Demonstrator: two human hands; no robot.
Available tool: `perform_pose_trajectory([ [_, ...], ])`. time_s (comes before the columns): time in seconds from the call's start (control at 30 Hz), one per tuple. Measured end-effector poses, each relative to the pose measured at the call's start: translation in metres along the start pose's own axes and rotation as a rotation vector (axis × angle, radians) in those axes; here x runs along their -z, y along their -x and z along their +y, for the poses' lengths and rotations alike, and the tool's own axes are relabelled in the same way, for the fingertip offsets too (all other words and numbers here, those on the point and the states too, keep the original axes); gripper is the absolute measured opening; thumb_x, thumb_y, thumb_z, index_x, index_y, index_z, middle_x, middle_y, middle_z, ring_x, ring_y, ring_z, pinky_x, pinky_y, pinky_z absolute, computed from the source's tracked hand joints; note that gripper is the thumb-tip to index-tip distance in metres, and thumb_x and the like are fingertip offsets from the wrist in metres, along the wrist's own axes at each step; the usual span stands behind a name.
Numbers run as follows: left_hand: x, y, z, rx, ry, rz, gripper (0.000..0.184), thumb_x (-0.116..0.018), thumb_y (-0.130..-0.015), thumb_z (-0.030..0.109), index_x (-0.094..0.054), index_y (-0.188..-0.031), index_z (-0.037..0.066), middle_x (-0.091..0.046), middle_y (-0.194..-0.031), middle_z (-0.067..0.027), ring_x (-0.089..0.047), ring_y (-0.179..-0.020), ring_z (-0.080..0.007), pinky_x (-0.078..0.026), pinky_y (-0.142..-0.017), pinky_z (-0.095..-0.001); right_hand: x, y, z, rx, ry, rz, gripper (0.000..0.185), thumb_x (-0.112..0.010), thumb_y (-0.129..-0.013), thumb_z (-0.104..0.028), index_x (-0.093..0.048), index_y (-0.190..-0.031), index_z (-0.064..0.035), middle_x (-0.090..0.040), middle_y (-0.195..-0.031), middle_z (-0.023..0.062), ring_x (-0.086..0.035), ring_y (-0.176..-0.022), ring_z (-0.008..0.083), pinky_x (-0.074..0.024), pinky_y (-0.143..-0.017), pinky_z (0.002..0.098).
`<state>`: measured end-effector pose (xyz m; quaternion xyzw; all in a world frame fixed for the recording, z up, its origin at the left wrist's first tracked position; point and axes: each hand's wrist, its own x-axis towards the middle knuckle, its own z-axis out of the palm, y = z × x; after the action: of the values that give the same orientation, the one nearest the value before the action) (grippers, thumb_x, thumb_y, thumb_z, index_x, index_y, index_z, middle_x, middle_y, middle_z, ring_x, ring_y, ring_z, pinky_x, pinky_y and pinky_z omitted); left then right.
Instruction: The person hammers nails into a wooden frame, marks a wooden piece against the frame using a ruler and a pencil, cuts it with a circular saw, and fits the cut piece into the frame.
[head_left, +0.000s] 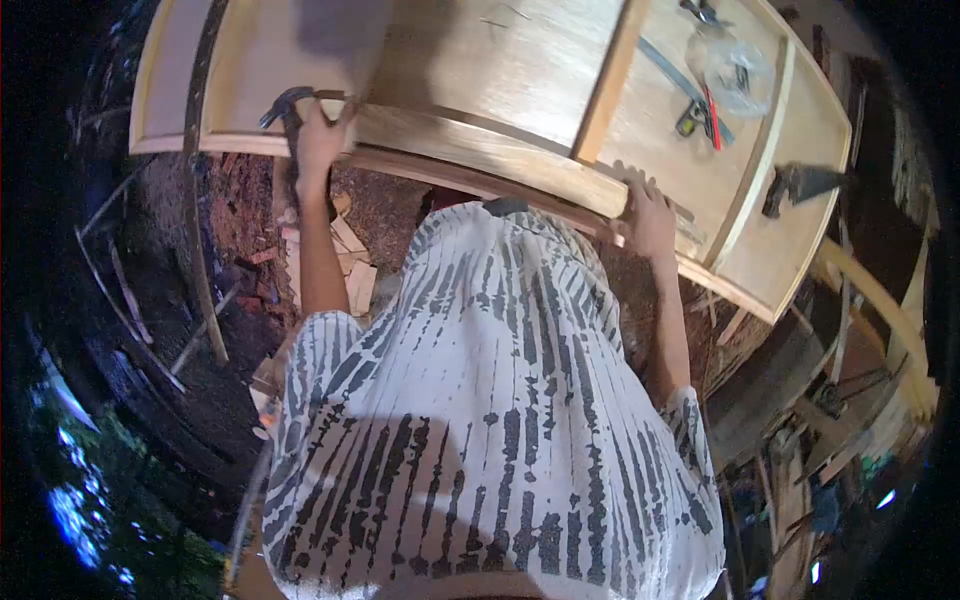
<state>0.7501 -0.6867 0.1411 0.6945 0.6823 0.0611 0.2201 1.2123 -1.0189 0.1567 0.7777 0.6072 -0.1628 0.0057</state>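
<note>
At the left of the wooden frame, my left hand [319,142] is closed round a hammer [288,104], whose dark head sticks out past the fingers. This hand also lies against the left end of a pale wooden strip [480,146], which runs along the near side of the framed panel [490,60]. My right hand [652,222] grips the strip's right end, its fingers over the top. Part of the hammer's handle is hidden by my left hand.
On the panel at the right lie a red-and-dark tool [713,118], a yellow-and-black tape measure [690,119], a clear plastic bag [742,75] and a dark-handled saw [800,187]. A crosspiece [610,80] divides the panel. Wood offcuts [352,262] lie on the ground below.
</note>
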Motion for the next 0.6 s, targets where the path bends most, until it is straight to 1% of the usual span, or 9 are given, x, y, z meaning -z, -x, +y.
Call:
perform_pose_trajectory([
  [0.03, 0.006, -0.003, 0.0, 0.019, -0.007, 0.0, 0.093, -0.069, -0.088, 0.063, -0.047, -0.144, -0.008, -0.064, -0.129, -0.0332, -0.059, -0.126, -0.0471, -0.048, -0.103, -0.0491, -0.004, 0.004, 0.0, -0.025, -0.007, -0.01, 0.079, -0.085, -0.069, -0.029, -0.054, -0.14, -0.014, -0.063, -0.129, 0.0119, -0.056, -0.126, 0.0347, -0.0417, -0.107, 0.0521],
  [0.07, -0.01, -0.02, -0.032, -0.052, -0.017, 0.088, 0.098, -0.068, -0.087, 0.067, -0.049, -0.142, -0.012, -0.063, -0.13, -0.0342, -0.058, -0.128, -0.0465, -0.047, -0.106, -0.0471, -0.009, 0.003, -0.001, 0.001, -0.083, 0.031, 0.077, -0.086, -0.068, -0.03, -0.057, -0.136, -0.0133, -0.065, -0.126, 0.0118, -0.057, -0.124, 0.0348, -0.0418, -0.105, 0.0523],
  [0.1, 0.012, -0.017, -0.025, -0.004, 0.106, -0.051, 0.105, -0.071, -0.085, 0.069, -0.046, -0.142, -0.015, -0.059, -0.134, -0.0367, -0.056, -0.132, -0.0441, -0.044, -0.11, -0.0446, -0.011, -0.005, -0.009, 0.03, -0.157, 0.072, 0.074, -0.087, -0.066, -0.031, -0.059, -0.133, -0.0127, -0.066, -0.123, 0.0117, -0.058, -0.123, 0.0348, -0.0419, -0.104, 0.0526],
  [0.17, 0.013, -0.025, -0.049, -0.04, 0.115, -0.11, 0.112, -0.071, -0.084, 0.07, -0.04, -0.146, -0.017, -0.052, -0.143, -0.0375, -0.051, -0.138, -0.0424, -0.039, -0.115, -0.0424, -0.011, -0.004, -0.021, 0.01, -0.178, 0.103, 0.071, -0.087, -0.065, -0.032, -0.062, -0.129, -0.012, -0.066, -0.123, 0.0122, -0.058, -0.122, 0.0346, -0.0425, -0.103, 0.0519],
  [0.3, 0.006, -0.052, -0.097, -0.087, 0.064, -0.115, 0.116, -0.072, -0.084, 0.069, -0.032, -0.151, -0.017, -0.046, -0.15, -0.0364, -0.045, -0.144, -0.041, -0.034, -0.118, -0.0408, -0.014, -0.002, -0.032, 0.0, -0.145, 0.113, 0.072, -0.087, -0.065, -0.033, -0.062, -0.13, -0.0114, -0.067, -0.121, 0.0121, -0.058, -0.121, 0.0338, -0.0433, -0.101, 0.05],
  [0.37, 0.016, -0.059, -0.102, 0.026, 0.108, -0.292, 0.119, -0.072, -0.084, 0.07, -0.029, -0.152, -0.018, -0.04, -0.155, -0.0351, -0.039, -0.148, -0.0396, -0.031, -0.12, -0.0397, -0.015, -0.003, -0.036, -0.008, -0.17, 0.083, 0.073, -0.087, -0.065, -0.033, -0.062, -0.13, -0.0113, -0.067, -0.121, 0.012, -0.058, -0.121, 0.0335, -0.0432, -0.101, 0.0494],
  [0.4, 0.03, -0.043, -0.076, 0.047, 0.032, -0.277, 0.118, -0.072, -0.084, 0.069, -0.03, -0.152, -0.017, -0.041, -0.155, -0.0345, -0.041, -0.147, -0.0385, -0.032, -0.12, -0.0391, -0.017, -0.002, -0.037, -0.009, -0.169, 0.083, 0.073, -0.088, -0.066, -0.033, -0.062, -0.131, -0.0112, -0.067, -0.122, 0.0116, -0.058, -0.122, 0.0329, -0.0429, -0.102, 0.0492],
  [0.53, 0.033, -0.044, -0.079, 0.034, 0.01, -0.33, 0.116, -0.072, -0.084, 0.069, -0.032, -0.153, -0.014, -0.046, -0.152, -0.0318, -0.045, -0.145, -0.0374, -0.035, -0.118, -0.0393, -0.017, -0.002, -0.038, -0.019, -0.163, 0.044, 0.075, -0.09, -0.067, -0.03, -0.06, -0.133, -0.0116, -0.066, -0.128, 0.0105, -0.056, -0.125, 0.0313, -0.0412, -0.104, 0.0491],
  [0.6, 0.045, -0.036, -0.062, 0.079, -0.034, -0.342, 0.114, -0.073, -0.082, 0.071, -0.034, -0.155, -0.008, -0.047, -0.152, -0.0303, -0.045, -0.145, -0.0368, -0.035, -0.118, -0.0398, -0.015, -0.005, -0.043, -0.024, -0.172, 0.032, 0.076, -0.09, -0.067, -0.029, -0.06, -0.135, -0.0122, -0.066, -0.129, 0.0103, -0.056, -0.126, 0.0312, -0.0411, -0.104, 0.0493],
])
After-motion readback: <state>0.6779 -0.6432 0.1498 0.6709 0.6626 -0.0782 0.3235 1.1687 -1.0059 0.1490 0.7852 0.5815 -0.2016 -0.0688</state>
